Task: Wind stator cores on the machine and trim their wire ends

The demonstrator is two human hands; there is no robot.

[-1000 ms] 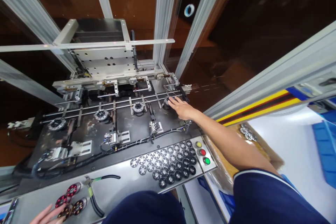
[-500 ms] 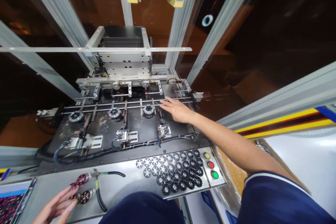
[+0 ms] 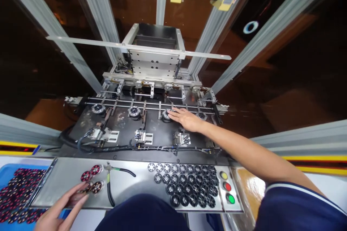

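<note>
My right hand (image 3: 188,120) reaches into the machine. Its stretched fingers rest at a round slotted part (image 3: 166,114) on the third station from the left and partly cover it. Similar round parts sit on the stations to the left (image 3: 134,112), the far left (image 3: 98,108) and the right (image 3: 201,116). At lower left, my left hand (image 3: 63,205) has thumb and fingers curled around a copper-wound stator (image 3: 87,187) on the metal tray. Another copper-wound stator (image 3: 97,187) and two red-topped stators (image 3: 95,169) stand close by.
Wire cutters (image 3: 110,182) lie beside the stators. Rows of black round parts (image 3: 187,184) cover the tray's right half, next to yellow, red and green buttons (image 3: 227,186). A blue bin (image 3: 8,171) of wound parts is at far left. Brackets and cables (image 3: 141,147) cross the machine plate.
The view has shifted, so the scene sits further right. My right hand has moved left onto the third station's part, uncovering the fourth. My left hand is now at one copper-wound stator, clear of the red ones.
</note>
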